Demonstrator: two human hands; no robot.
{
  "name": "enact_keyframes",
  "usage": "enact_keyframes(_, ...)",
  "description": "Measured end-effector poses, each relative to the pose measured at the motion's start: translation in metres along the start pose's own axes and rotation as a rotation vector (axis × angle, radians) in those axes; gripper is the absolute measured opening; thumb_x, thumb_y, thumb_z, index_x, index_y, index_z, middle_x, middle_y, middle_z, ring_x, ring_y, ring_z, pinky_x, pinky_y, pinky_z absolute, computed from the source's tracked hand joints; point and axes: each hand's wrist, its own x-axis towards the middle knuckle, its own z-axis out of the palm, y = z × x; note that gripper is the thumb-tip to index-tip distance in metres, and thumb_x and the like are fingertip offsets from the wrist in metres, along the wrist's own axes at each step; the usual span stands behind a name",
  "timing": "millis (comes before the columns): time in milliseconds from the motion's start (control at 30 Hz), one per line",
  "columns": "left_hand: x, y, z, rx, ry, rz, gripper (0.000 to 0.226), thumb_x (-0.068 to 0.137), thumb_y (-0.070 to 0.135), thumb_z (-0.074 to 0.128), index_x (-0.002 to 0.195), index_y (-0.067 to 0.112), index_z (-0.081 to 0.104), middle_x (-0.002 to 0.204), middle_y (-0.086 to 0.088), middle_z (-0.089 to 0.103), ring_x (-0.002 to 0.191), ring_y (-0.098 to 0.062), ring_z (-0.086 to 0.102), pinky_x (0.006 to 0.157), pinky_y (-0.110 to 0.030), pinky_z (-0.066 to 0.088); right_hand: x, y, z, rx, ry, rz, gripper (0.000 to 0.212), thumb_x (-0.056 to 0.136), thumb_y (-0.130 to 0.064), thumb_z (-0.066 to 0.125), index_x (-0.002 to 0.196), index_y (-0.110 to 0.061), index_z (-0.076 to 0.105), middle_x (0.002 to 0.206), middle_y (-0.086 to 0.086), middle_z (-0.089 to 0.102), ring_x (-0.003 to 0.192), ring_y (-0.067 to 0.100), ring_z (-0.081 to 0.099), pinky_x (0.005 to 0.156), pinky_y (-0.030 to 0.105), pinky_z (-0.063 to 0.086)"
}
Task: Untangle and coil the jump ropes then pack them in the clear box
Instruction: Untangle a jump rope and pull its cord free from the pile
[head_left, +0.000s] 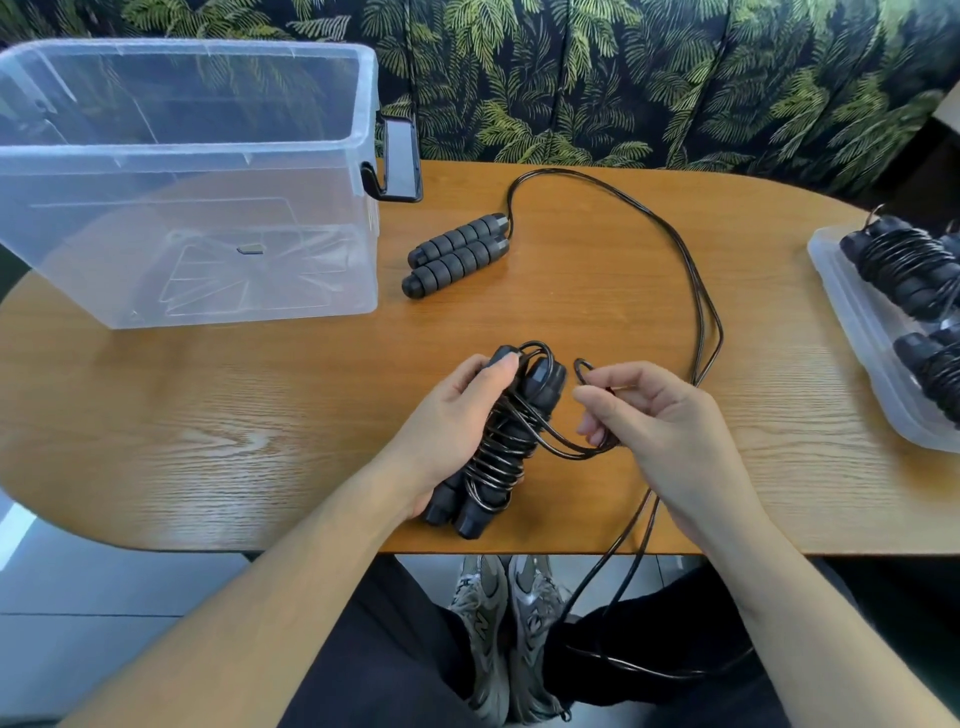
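My left hand (447, 426) grips a pair of black jump-rope handles (498, 457) with black cord wound around them, held over the table's near edge. My right hand (654, 415) pinches a loop of that cord (584, 369) just right of the handles. A second jump rope lies on the table: its two foam handles (454, 254) rest side by side beside the clear box (208, 171), and its long cord (691, 270) runs round the right, off the front edge and down to the floor. The box stands open at the back left with nothing inside.
A clear lid or tray (862, 332) at the right edge of the wooden table (208, 415) holds more wound jump ropes (914, 270). A leafy-patterned seat back runs behind the table. My legs and shoes (506, 623) are below the front edge.
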Motion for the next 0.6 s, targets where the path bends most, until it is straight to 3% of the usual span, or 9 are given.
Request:
enact_keyframes(100, -0.001, -0.001, 0.000, 0.045, 0.024, 0.012, 0.034, 0.104, 0.049, 0.045, 0.097, 0.020, 0.062, 0.090, -0.009, 0.070, 0.081, -0.027, 0.068, 0.086, -0.055, 0.055, 0.000, -0.001, 0.002, -0.165, 0.008, -0.026, 0.027, 0.092, -0.028, 0.070, 0.107, -0.026, 0.048, 0.074, 0.002, 0.075, 0.069, 0.017, 0.068, 0.078, 0.043, 0.055)
enact_keyframes(167, -0.001, 0.001, 0.001, 0.083, 0.032, 0.002, 0.034, 0.105, 0.046, 0.043, 0.096, 0.020, 0.062, 0.090, -0.007, 0.068, 0.083, -0.021, 0.068, 0.091, -0.053, 0.054, -0.001, -0.002, 0.004, -0.223, -0.006, -0.017, 0.036, 0.094, -0.029, 0.068, 0.120, -0.028, 0.044, 0.078, -0.003, 0.076, 0.073, 0.012, 0.069, 0.081, 0.038, 0.055)
enact_keyframes(233, -0.003, 0.004, 0.001, 0.093, 0.036, -0.008, 0.032, 0.105, 0.042, 0.043, 0.083, 0.029, 0.063, 0.089, -0.001, 0.065, 0.081, -0.011, 0.067, 0.092, -0.048, 0.053, -0.004, -0.004, 0.006, -0.235, -0.033, -0.004, 0.034, 0.094, -0.029, 0.067, 0.124, -0.026, 0.050, 0.080, -0.004, 0.077, 0.075, 0.011, 0.070, 0.082, 0.035, 0.055)
enact_keyframes(367, -0.008, 0.010, 0.001, 0.021, -0.015, -0.030, 0.054, 0.105, 0.036, 0.045, 0.060, 0.058, 0.064, 0.100, -0.015, 0.065, 0.088, -0.030, 0.064, 0.099, -0.060, 0.049, -0.008, -0.013, 0.004, -0.013, -0.013, 0.056, 0.020, 0.090, -0.018, 0.071, 0.109, -0.017, 0.069, 0.081, 0.006, 0.078, 0.070, 0.015, 0.066, 0.078, 0.033, 0.054)
enact_keyframes(467, -0.004, 0.007, -0.002, -0.013, -0.057, -0.027, 0.042, 0.105, 0.033, 0.047, 0.071, 0.044, 0.068, 0.095, -0.015, 0.063, 0.083, -0.030, 0.064, 0.091, -0.057, 0.054, -0.010, -0.018, 0.001, 0.158, -0.032, 0.149, 0.028, 0.081, -0.015, 0.075, 0.108, -0.012, 0.071, 0.084, 0.013, 0.077, 0.069, 0.015, 0.066, 0.074, 0.031, 0.053)
enact_keyframes(533, -0.002, 0.004, -0.004, -0.055, -0.077, -0.024, 0.019, 0.104, 0.029, 0.050, 0.094, 0.023, 0.064, 0.094, -0.016, 0.061, 0.077, -0.030, 0.064, 0.075, -0.049, 0.057, -0.011, -0.022, 0.001, 0.186, -0.042, 0.180, 0.034, 0.074, -0.017, 0.078, 0.107, -0.011, 0.072, 0.086, 0.014, 0.078, 0.070, 0.015, 0.066, 0.075, 0.031, 0.054)
enact_keyframes(600, -0.002, 0.002, -0.007, -0.107, -0.086, -0.037, 0.013, 0.103, 0.024, 0.052, 0.106, 0.013, 0.056, 0.090, -0.017, 0.062, 0.068, -0.030, 0.064, 0.062, -0.041, 0.058, -0.012, -0.023, 0.002, 0.179, -0.029, 0.183, 0.038, 0.067, -0.019, 0.081, 0.104, -0.011, 0.073, 0.086, 0.014, 0.078, 0.071, 0.016, 0.067, 0.074, 0.029, 0.054)
